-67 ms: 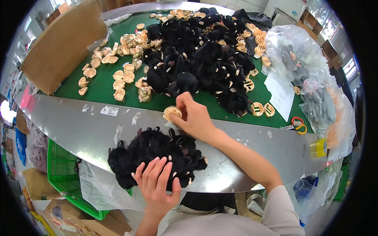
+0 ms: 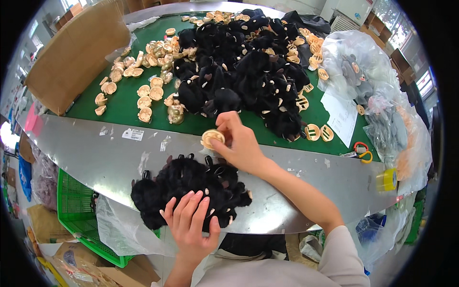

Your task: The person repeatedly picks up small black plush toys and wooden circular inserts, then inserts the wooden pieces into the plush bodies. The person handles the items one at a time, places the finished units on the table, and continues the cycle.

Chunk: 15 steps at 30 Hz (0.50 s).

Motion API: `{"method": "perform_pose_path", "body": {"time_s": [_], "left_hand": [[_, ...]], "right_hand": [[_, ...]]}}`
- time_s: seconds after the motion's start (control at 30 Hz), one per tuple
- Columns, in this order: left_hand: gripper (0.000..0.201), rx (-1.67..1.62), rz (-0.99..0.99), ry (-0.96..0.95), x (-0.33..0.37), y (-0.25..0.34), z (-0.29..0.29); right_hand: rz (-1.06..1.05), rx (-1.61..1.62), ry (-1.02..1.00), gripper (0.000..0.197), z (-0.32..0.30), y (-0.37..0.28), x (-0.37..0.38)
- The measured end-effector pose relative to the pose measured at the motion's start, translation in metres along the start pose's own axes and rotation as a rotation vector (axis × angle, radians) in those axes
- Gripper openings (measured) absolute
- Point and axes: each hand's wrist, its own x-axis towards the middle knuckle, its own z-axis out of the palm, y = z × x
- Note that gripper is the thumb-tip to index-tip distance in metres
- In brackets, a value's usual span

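Note:
My right hand [image 2: 239, 146] pinches a round, cream-coloured plastic shell piece [image 2: 212, 139] between thumb and fingers, above the metal table edge. Its hollow inner side faces up. Nearer to me lies a small heap of black plush toys [image 2: 184, 179] with pale tips and dark loops. My left hand [image 2: 191, 222] rests on the front of this heap, fingers stretched out and spread a little. On the green mat behind, a large pile of black plush toys [image 2: 248, 71] stands beside several round plastic shells [image 2: 156, 93], some gold and some cream.
Scissors [image 2: 364, 156] and a yellow tape roll [image 2: 387, 180] lie at the right. A paper sheet [image 2: 338, 115] sits near clear plastic bags [image 2: 377, 91]. A cardboard sheet [image 2: 71, 57] stands at the far left, a green crate [image 2: 76, 210] below the table's left side.
My right hand has shifted slightly to the right, and the shell piece has turned so its hollow side shows more. My left hand has stayed in place.

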Motion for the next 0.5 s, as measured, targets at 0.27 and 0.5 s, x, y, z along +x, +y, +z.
{"method": "perform_pose_path", "body": {"time_s": [0.27,0.5], "left_hand": [[0.04,0.047,-0.01,-0.06,-0.016,0.007,-0.004],[0.045,-0.014,0.005,-0.101,-0.027,0.025,-0.006]], "right_hand": [[0.296,0.786,0.203,0.02,-0.072,-0.007,-0.054],[0.18,-0.352,0.333,0.014,-0.153,0.035,-0.06]]}}
